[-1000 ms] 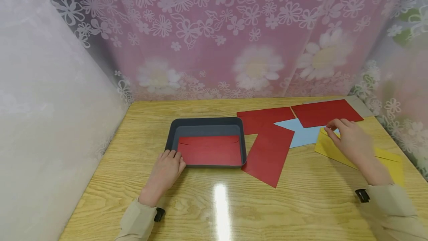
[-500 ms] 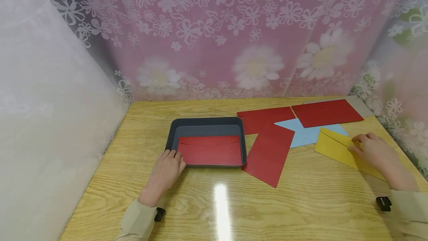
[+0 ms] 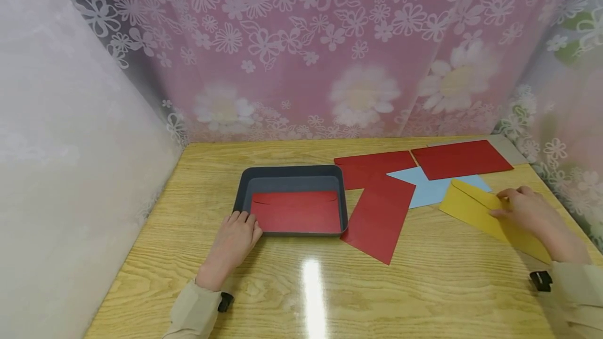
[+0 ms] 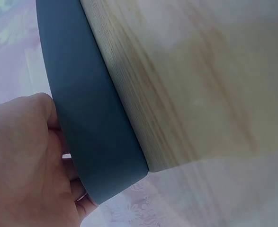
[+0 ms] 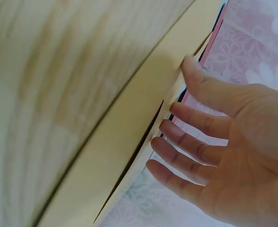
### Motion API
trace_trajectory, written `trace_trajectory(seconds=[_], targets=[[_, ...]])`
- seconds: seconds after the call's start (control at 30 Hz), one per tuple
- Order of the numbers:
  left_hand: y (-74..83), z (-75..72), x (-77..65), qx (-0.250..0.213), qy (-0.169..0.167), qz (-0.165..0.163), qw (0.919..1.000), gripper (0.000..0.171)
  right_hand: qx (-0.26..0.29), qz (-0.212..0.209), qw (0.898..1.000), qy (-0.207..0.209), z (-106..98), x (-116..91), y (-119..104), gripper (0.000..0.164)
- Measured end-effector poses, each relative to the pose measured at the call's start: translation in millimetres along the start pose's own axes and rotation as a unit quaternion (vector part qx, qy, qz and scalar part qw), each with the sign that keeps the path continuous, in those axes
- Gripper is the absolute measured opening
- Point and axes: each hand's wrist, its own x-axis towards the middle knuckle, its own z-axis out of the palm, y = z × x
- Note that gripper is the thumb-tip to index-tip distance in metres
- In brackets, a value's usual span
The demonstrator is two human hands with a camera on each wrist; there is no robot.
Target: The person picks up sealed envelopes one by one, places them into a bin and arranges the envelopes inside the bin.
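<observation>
My left hand (image 3: 235,235) holds the rim of a dark grey rectangular tray (image 3: 293,171) at its near left corner. In the left wrist view, the fingers curl over the edge of the tray wall (image 4: 91,109). A red envelope (image 3: 296,213) lies flat inside the tray. Far to the right, my right hand (image 3: 537,212) pinches a yellow envelope (image 3: 471,207) by its flap-side edge. The right wrist view has the thumb on the front of this envelope (image 5: 115,142), with the fingers at its edge; part of their contact is hidden.
Red envelopes (image 3: 381,221) overlap between the tray and the right hand, one touching the tray's right side. Among them lie a light blue envelope (image 3: 431,190) and a grey one (image 3: 509,149), partly covered. Floral curtains (image 3: 292,67) border the wooden table (image 3: 264,286).
My right hand slid right and nearer along the yellow envelope to a new hold. The envelope then shifted slightly left and nearer. My left hand and the tray kept still.
</observation>
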Motion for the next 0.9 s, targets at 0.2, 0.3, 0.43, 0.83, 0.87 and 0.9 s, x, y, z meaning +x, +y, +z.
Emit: trace_trajectory(seconds=[0.2,0.3,0.43,0.83,0.87,0.9], targets=[[-0.8,1.5,-0.1,0.002,0.011,0.008,0.9999,0.031,0.034,0.015,0.999,0.001,0.6,1.1,-4.8,0.074],[-0.9,2.0,0.2,0.004,0.015,0.008,0.9999,0.032,0.043,0.013,0.999,-0.007,0.4,3.6,-5.7,0.073],[-0.9,2.5,0.5,0.005,0.012,0.005,0.9999,0.031,0.043,-0.001,0.999,-0.019,0.4,5.4,-8.3,0.066],[-1.8,3.3,1.2,0.002,0.004,-0.003,1.0000,0.030,0.079,-0.033,0.996,-0.002,-3.3,4.0,-21.8,0.057],[-1.8,3.2,1.2,0.002,0.005,-0.003,1.0000,0.030,0.080,-0.041,0.996,0.010,-3.4,4.1,-23.2,0.054],[-1.8,3.0,1.0,0.002,0.005,-0.002,1.0000,0.030,0.079,-0.051,0.995,0.024,-3.2,4.4,-24.8,0.050]])
